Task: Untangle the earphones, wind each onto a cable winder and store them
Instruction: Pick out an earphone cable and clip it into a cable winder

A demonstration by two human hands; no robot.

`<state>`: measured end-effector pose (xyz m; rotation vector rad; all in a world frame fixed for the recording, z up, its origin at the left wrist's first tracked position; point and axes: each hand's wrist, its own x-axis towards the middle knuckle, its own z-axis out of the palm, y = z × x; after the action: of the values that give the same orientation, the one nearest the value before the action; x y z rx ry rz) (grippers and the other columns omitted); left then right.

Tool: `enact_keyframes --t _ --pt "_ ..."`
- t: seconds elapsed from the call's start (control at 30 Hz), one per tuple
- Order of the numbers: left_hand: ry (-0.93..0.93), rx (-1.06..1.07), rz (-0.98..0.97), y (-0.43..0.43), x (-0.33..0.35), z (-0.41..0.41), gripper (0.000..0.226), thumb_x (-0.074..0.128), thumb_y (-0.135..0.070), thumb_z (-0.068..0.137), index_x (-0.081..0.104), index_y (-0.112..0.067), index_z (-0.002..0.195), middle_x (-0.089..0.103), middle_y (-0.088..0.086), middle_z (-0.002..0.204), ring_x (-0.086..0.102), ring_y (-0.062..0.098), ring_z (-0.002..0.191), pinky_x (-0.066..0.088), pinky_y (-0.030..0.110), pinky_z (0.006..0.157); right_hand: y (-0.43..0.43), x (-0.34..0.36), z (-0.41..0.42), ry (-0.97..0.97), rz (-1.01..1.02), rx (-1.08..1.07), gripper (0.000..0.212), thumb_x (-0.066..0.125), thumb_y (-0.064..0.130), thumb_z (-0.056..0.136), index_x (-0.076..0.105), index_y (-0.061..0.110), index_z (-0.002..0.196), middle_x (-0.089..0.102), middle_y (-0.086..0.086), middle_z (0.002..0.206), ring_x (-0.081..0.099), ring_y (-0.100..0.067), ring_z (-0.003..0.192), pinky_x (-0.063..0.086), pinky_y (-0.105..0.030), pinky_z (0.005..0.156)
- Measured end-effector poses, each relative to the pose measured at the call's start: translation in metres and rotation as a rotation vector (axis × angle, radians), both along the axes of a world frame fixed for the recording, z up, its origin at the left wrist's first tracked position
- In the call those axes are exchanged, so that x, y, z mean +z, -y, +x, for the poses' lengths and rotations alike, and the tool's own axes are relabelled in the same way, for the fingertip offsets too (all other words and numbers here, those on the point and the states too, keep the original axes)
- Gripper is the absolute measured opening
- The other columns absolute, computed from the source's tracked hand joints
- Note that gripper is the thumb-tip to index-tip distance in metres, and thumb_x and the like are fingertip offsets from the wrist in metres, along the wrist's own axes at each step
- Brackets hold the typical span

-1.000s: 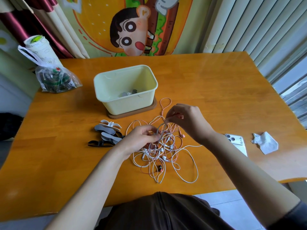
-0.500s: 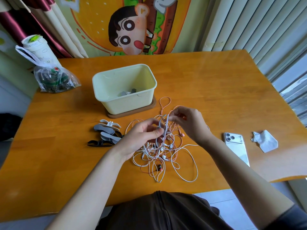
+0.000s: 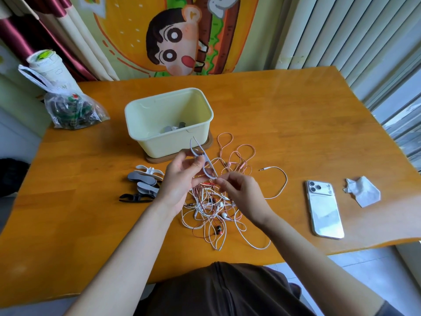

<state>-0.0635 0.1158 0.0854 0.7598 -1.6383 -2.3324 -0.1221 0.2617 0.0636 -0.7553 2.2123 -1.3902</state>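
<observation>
White, pink and dark-red cords lie knotted in one heap, the earphone tangle [image 3: 211,210], on the near middle of the wooden table [image 3: 296,124]. Several white buds and one dark bud show among the loops, and a pink lead with its jack plug [image 3: 262,169] runs out to the right.

Over the far side of the heap both hands work a single grey-lilac cable [image 3: 206,166]. The right hand [image 3: 243,192] pinches its low end between thumb and fingertips, close above the tangle. The left hand [image 3: 180,179], palm toward the camera, holds the upper part between thumb and curled fingers, so the cable stands as a slim upright loop in front of the tub. Whether its lower run is already free of the heap cannot be told — the strand is too thin and blurred there.

Assessment: the step in hand is untangling, drawing one earphone clear; winding of this set has not begun. The next move calls for following the strand down to where it enters the heap and easing it out loop by loop, since a hard pull would likely tighten the knots.

Grey, white and black cable winders [image 3: 145,181] lie just left of the left hand, within easy reach. Farther off stands the pale yellow-green tub [image 3: 164,144] on a brown mat, with a few grey pieces [image 3: 173,128] on its floor — probably sets already stored.
</observation>
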Motion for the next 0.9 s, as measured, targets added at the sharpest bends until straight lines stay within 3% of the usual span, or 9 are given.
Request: enact_keyframes --t 0.13,0.3,0.47,0.67,0.8,0.9 --pt "0.072 0.066 -0.153 0.001 -0.011 -0.001 0.004 0.059 -0.016 0.093 0.060 -0.016 0.096 0.067 0.008 0.091 0.067 0.022 0.086 0.058 0.038 0.080 0.001 0.006 0.006 -0.096 0.043 0.039 0.015 0.057 0.025 0.093 0.065 0.012 0.089 0.057 0.010 0.067 0.054 0.002 0.058 0.040 -0.010 0.053" --pt "0.213 0.014 -0.571 0.006 -0.029 0.002 0.010 0.063 -0.021 0.091 0.057 -0.013 0.089 0.066 0.005 0.086 0.065 0.022 0.084 0.053 0.035 0.078 0.002 0.018 0.008 -0.197 0.094 0.128 0.019 0.053 0.022 0.095 0.067 0.009 0.100 0.059 0.006 0.074 0.054 -0.002 0.059 0.042 -0.010 0.056" --pt "0.327 -0.001 -0.791 0.012 -0.038 0.011 0.016 0.065 -0.021 0.090 0.055 -0.008 0.087 0.058 -0.004 0.072 0.056 0.007 0.066 0.042 0.018 0.057 -0.001 0.034 -0.005 -0.336 0.145 0.217 0.021 0.055 0.022 0.094 0.069 0.009 0.101 0.064 0.003 0.089 0.054 0.000 0.068 0.041 -0.007 0.064" --pt "0.373 -0.066 -0.765 0.010 -0.035 0.009 0.014 0.065 -0.024 0.090 0.060 -0.011 0.089 0.064 -0.003 0.078 0.059 0.006 0.069 0.042 0.017 0.057 0.001 0.043 -0.020 -0.435 0.156 0.214 0.019 0.057 0.021 0.093 0.072 0.011 0.099 0.055 0.010 0.085 0.049 0.005 0.066 0.037 -0.004 0.063" --pt "0.259 -0.251 -0.668 0.005 -0.029 0.012 0.003 0.062 -0.024 0.091 0.063 -0.021 0.091 0.067 0.005 0.086 0.064 0.019 0.080 0.051 0.032 0.073 0.003 0.048 -0.036 -0.492 0.136 0.097 0.016 0.059 0.021 0.092 0.072 0.013 0.096 0.058 0.006 0.084 0.050 0.000 0.068 0.036 -0.004 0.064" --pt "0.151 -0.330 -0.594 -0.001 -0.024 0.014 0.011 0.060 -0.026 0.092 0.062 -0.016 0.096 0.066 0.008 0.087 0.063 0.021 0.083 0.051 0.034 0.078 0.001 0.050 -0.050 -0.519 0.127 0.018 0.015 0.062 0.020 0.090 0.073 0.011 0.092 0.063 0.000 0.083 0.053 -0.007 0.067 0.036 -0.007 0.062"
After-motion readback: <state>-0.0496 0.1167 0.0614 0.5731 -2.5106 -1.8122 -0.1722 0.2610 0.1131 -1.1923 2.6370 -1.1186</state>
